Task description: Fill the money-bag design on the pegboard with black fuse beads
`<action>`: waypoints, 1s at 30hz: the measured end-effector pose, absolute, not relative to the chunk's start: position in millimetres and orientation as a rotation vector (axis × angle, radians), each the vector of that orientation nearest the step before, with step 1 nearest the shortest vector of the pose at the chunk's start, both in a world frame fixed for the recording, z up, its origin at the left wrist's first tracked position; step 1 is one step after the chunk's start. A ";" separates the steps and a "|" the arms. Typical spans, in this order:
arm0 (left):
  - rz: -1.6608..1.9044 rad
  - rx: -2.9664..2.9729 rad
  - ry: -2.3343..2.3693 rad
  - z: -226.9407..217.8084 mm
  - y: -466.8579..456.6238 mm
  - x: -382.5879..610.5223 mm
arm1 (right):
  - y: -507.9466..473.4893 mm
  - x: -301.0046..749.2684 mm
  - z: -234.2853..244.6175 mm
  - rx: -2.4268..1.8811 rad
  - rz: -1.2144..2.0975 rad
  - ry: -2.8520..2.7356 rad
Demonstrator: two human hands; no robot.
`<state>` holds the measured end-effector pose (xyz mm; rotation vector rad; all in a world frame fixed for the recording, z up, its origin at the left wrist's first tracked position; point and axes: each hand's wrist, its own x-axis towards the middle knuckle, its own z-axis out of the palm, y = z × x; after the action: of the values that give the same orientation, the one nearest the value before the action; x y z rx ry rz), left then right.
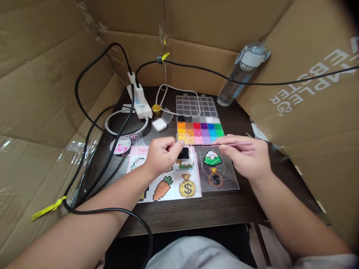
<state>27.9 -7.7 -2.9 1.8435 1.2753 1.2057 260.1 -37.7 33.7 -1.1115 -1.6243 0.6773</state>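
Observation:
My right hand (pixel 248 155) pinches pink tweezers (pixel 237 144), their tips pointing left above a clear pegboard (pixel 232 183). On that board sit a finished-looking green, white and black bead figure (pixel 212 158) and a money-bag outline (pixel 215 178) in orange and brown with a black dollar sign. My left hand (pixel 162 155) is closed, thumb against forefinger, at a small clear box of black beads (pixel 184 153); it appears to grip the box's clear lid. Beneath lies a pattern sheet (pixel 174 194) showing a carrot and a money bag.
Behind the hands lies an open bead case (pixel 200 130) with many colours. A small box of white beads (pixel 159 124), a round container of pink beads (pixel 120 145), a power strip (pixel 139 99) and a water bottle (pixel 241 73) stand around. A black cable (pixel 112 211) crosses my left forearm. Cardboard walls enclose the table.

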 end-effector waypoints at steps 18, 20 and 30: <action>1.187 1.824 1.242 -4.4 -8.0 29.1 | -17.0 225.4 -9.7 -1.138 1.105 -1.637; 1.188 1.823 1.242 -4.1 -8.0 29.3 | -16.7 225.1 -10.7 -1.126 1.112 -1.632; 1.182 1.820 1.254 -4.1 -8.8 29.7 | -15.4 225.3 -9.3 -1.109 1.136 -1.647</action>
<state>29.7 -8.8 -4.1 1.8200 1.2545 1.1823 225.3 -15.4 -9.3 -1.1087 -1.6471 1.1357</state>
